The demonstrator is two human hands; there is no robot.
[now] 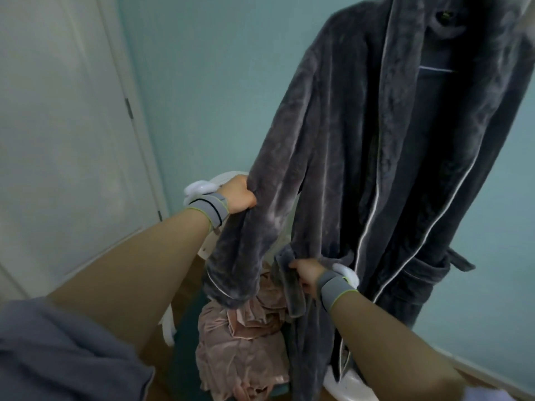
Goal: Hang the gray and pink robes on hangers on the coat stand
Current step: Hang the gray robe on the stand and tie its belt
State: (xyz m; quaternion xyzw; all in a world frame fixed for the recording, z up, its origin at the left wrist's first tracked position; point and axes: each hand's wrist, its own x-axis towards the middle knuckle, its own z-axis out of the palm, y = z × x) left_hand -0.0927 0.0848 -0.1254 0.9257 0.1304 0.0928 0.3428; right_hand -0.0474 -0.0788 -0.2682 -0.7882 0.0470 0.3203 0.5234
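The gray robe [405, 157], plush with pale piping, hangs upright at the right; its collar reaches the top edge, so hanger and stand are mostly hidden. My left hand [240, 196] grips the robe's left sleeve partway down and holds it out to the side. My right hand [307, 274] is closed on a fold of gray fabric, apparently the belt end, near the waist. The pink robe [243, 342] lies crumpled in a heap low down, below both hands.
A white plastic chair [223, 180] stands behind the sleeve, with the pink heap on its seat. A white door [72, 125] fills the left side. Teal wall runs behind. A white rounded base [344, 383] sits on the wooden floor at the bottom.
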